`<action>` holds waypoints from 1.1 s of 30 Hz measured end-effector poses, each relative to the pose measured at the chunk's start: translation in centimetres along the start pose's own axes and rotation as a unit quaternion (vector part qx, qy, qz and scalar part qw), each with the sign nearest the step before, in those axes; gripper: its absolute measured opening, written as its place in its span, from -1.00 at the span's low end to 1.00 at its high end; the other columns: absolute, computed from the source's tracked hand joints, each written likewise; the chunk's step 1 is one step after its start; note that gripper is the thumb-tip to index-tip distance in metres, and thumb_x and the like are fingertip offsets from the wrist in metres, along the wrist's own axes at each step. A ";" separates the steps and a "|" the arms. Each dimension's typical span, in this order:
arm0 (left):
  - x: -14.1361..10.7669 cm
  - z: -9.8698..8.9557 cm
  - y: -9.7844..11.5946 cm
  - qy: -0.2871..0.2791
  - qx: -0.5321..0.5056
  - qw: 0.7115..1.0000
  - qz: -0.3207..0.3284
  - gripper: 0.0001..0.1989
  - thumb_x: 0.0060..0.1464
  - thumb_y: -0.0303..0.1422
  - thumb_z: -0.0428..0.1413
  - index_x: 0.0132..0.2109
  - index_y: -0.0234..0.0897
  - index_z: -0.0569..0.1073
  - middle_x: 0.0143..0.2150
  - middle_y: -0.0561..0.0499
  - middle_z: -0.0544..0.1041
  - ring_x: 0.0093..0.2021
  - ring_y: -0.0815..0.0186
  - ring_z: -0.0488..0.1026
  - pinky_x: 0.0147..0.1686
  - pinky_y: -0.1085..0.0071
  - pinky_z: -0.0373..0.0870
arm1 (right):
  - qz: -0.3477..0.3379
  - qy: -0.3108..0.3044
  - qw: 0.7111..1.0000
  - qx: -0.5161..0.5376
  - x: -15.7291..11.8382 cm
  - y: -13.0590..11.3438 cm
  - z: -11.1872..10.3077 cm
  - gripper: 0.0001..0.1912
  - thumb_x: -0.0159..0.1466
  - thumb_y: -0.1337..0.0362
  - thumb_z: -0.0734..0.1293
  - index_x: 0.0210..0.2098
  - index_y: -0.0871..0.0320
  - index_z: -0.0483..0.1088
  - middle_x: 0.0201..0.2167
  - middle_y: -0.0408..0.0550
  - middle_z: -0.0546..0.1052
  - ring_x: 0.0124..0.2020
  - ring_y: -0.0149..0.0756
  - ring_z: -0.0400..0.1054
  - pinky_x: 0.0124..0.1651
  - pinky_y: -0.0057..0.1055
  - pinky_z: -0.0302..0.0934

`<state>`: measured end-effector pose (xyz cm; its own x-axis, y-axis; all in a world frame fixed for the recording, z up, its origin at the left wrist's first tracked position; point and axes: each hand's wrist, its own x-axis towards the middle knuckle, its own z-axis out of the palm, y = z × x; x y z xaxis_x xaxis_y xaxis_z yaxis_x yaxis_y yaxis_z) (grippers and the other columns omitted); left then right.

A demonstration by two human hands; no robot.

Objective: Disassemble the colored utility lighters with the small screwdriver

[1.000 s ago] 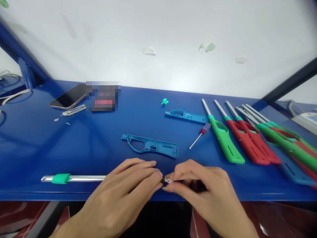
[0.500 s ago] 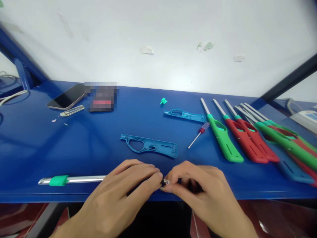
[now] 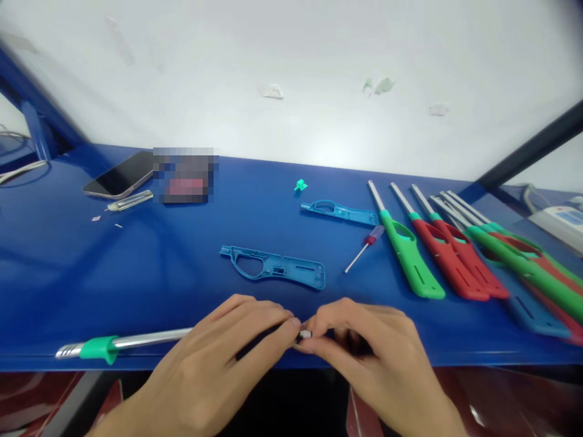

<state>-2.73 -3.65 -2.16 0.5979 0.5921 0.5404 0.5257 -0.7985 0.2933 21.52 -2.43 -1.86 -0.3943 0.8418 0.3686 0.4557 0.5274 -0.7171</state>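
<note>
My left hand [image 3: 237, 352] is closed over a silver metal lighter tube [image 3: 152, 338] with a green collar [image 3: 101, 349] near its slotted outer end. The tube's inner end is hidden under the hand. At the front edge of the table, the thumb and fingers of my right hand [image 3: 364, 340] pinch a small black-and-white part [image 3: 305, 334]. The left fingertips meet it from the other side. Just beyond the hands lies a blue lighter handle half [image 3: 294, 270], its hollow inside facing up. The other blue handle half [image 3: 350, 214] rests farther back.
On the blue table [image 3: 182, 267], a screwdriver [image 3: 371, 240] lies near a green lighter [image 3: 412, 255], red lighters [image 3: 460, 261] and several others at right. A small green piece [image 3: 300, 185] sits at the back. A phone [image 3: 121, 176] and a clear narrow part [image 3: 130, 201] lie at left.
The tube's collared outer end has swung left and toward me, so the tube now slants. Both hands stay nearly in place, and the pinched part has turned slightly.
</note>
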 end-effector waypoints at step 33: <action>0.7 0.2 0.4 0.019 -0.009 1.000 -0.021 -0.71 0.44 -0.61 0.01 0.00 -0.31 0.61 -0.11 -0.02 0.67 0.03 0.27 0.60 0.10 0.38 0.51 | 0.022 -0.013 1.000 -0.008 0.0 -0.3 -0.1 -0.83 0.38 0.32 0.51 -0.28 0.01 0.46 -0.41 -0.38 0.64 -0.46 -0.50 0.50 -0.30 -0.60 0.30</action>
<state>-2.01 -3.52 -1.79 0.5513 0.6207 0.5574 0.5386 -0.7751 0.3304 21.46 -2.61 -1.63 -0.3934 0.8612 0.3217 0.4863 0.4920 -0.7222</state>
